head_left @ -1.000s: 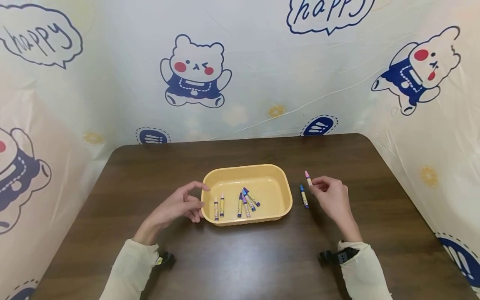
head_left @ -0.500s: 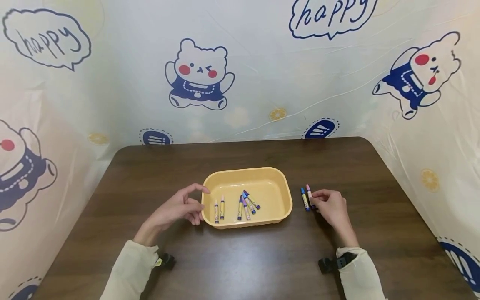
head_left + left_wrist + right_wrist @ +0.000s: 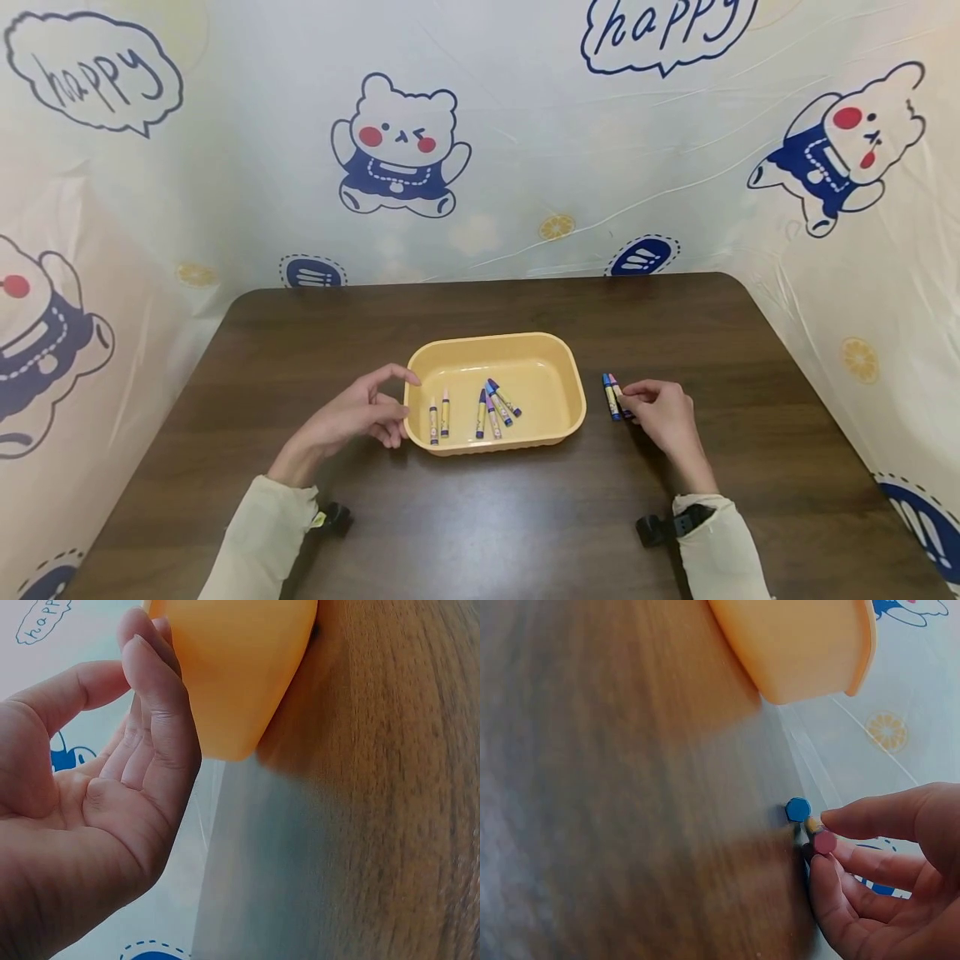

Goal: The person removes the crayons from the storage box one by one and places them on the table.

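Note:
Between thumb and fingers, my right hand (image 3: 663,412) pinches a pink crayon (image 3: 825,841) close over the table, right of the tray. Beside it on the left lies a blue crayon (image 3: 609,395), nearly parallel; both hexagonal ends show in the right wrist view. My left hand (image 3: 356,412) holds the left side of a yellow plastic tray (image 3: 525,337), the index finger reaching over the rim and the thumb at the wall. Several crayons lie inside the tray: two pale ones (image 3: 445,417) at the left and a fanned group of blue and purple ones (image 3: 497,408) near the middle.
The dark wooden table (image 3: 480,525) runs back to a cloth backdrop (image 3: 510,150) printed with cartoon bears, which also hangs at both sides. A black wrist camera (image 3: 654,531) sits at the right cuff, another camera (image 3: 337,518) at the left.
My right hand has lowered the pink crayon toward the table and brought it alongside the blue crayon. The left hand stays at the tray's rim; the head view has shifted slightly.

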A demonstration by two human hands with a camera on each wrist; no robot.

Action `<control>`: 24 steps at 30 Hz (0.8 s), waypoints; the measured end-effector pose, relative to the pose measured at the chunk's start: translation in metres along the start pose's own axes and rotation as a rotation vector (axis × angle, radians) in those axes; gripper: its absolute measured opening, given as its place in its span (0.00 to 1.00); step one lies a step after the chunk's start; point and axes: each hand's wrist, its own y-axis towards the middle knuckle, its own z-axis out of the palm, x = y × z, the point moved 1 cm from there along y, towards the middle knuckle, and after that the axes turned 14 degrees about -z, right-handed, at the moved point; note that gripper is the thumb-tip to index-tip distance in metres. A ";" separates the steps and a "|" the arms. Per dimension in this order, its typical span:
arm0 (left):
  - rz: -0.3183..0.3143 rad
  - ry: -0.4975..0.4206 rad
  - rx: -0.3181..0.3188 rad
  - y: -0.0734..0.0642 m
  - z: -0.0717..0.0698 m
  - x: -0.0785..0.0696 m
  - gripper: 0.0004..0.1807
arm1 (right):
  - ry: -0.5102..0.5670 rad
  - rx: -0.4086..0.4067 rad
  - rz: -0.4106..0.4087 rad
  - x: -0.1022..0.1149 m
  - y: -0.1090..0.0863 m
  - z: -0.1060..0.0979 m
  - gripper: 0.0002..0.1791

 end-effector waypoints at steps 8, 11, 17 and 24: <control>-0.005 0.003 0.004 0.002 0.000 -0.001 0.27 | -0.033 0.012 0.003 0.001 -0.001 0.000 0.12; 0.001 0.008 0.007 0.003 -0.001 -0.002 0.27 | -0.057 0.007 -0.015 0.001 -0.001 0.000 0.11; 0.013 0.009 0.007 0.003 -0.001 -0.004 0.27 | -0.082 -0.007 -0.022 0.003 0.001 0.002 0.11; 0.003 0.015 -0.008 0.001 0.001 -0.002 0.28 | -0.079 0.020 0.003 0.006 -0.001 0.003 0.11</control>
